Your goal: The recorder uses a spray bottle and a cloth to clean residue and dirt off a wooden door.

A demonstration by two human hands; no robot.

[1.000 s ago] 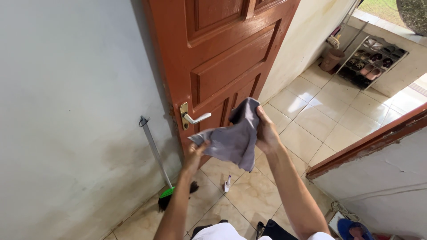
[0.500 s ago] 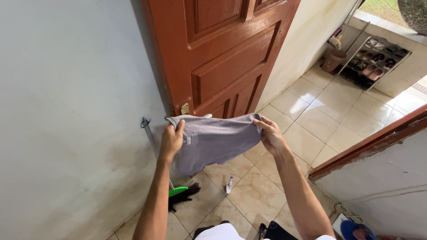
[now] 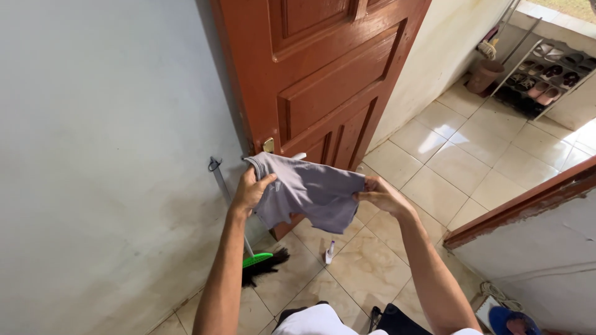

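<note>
Tiled entryway, brown door (image 3: 323, 80) filling the top of the frame. Left hand (image 3: 251, 191) and right hand (image 3: 380, 193) each pinch an edge of the grey cloth (image 3: 307, 193), stretched mid-frame before the door handle (image 3: 298, 156). Cloth looks soft, creased, sagging. Likely gathering it next; that needs a firmer bunch. Broom (image 3: 251, 254) leans lower left.

The gray cloth (image 3: 308, 193) covers most of the door handle (image 3: 298, 156) and hides the right hand's (image 3: 383, 194) fingertips, the broom (image 3: 248, 236) handle disappears behind the left hand (image 3: 251, 191), and the shoe rack (image 3: 552, 77) gets cut off at the right edge.
</note>
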